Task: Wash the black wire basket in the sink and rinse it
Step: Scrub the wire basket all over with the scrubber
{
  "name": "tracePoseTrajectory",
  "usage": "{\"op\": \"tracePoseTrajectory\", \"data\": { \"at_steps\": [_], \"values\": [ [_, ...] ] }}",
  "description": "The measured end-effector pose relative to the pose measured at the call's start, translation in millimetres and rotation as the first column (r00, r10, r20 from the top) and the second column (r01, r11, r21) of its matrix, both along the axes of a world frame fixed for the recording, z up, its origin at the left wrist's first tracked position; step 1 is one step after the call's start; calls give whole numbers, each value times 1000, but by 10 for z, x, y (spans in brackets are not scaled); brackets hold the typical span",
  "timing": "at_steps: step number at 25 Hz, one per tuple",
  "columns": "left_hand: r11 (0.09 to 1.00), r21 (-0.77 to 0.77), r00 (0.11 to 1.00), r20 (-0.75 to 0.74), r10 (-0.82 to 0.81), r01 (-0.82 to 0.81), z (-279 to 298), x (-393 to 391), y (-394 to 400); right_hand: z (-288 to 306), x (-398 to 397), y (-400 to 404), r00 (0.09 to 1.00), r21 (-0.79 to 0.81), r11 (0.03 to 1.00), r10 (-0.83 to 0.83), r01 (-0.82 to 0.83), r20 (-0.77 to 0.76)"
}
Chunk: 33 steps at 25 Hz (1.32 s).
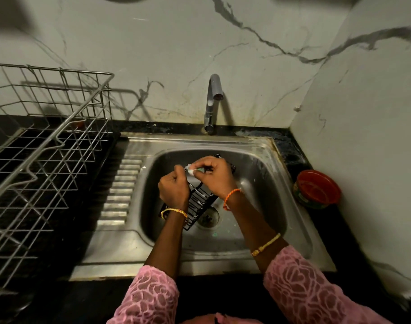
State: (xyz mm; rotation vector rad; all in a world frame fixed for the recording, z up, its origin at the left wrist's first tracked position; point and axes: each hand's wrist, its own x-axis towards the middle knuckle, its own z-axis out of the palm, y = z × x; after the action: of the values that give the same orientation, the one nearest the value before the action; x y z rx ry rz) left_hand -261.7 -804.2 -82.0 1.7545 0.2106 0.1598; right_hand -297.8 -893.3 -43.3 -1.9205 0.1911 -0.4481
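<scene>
Basket middle behind hands

No text, brand, number or sign can be read anywhere in the head view. The one thing that seems to carry printing is the round red-lidded container on the dark counter to the right of the sink: a green and yellow band runs round its near side, but whatever is printed there is too small and blurred to make out.
</scene>
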Motion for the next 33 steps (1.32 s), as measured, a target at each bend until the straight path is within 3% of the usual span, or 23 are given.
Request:
{"op": "tracePoseTrajectory", "data": {
  "at_steps": [4,7,10,15,19,24,28,30,33],
  "values": [
    [998,-32,998,-41,51,-52,42,6,27,-16,15,88,1000,-112,994,7,-7,2],
    [995,-51,993,-83,86,-90,51,60,58,-100,-186,28,999,-76,997,-31,30,-21],
    [992,-108,997,-36,64,-68,54,49,65,-159,-395,-7,997,-31,997,-69,68,-20],
    [989,-144,998,48,-28,35,41,3,-11,40,-99,134,997,-122,989,-81,83,18],
    [971,-239,996,85,9,12,25,71,20,-61,-259,183,992,-57,994,-92,97,89],
    [966,-247,984,176,-36,79,15,88,54,-107,-561,-129,997,-10,999,-51,51,53],
    [948,-282,969,232,-83,149,32,55,60,61,-189,-473,963,173,954,-259,244,68],
    [936,-301,964,246,-106,180,39,66,67,106,36,-611,950,100,946,-311,307,23],
    [920,-330,958,254,-131,213,58,91,59,148,294,-665,992,-137,984,-119,113,-38]
  ]
}}
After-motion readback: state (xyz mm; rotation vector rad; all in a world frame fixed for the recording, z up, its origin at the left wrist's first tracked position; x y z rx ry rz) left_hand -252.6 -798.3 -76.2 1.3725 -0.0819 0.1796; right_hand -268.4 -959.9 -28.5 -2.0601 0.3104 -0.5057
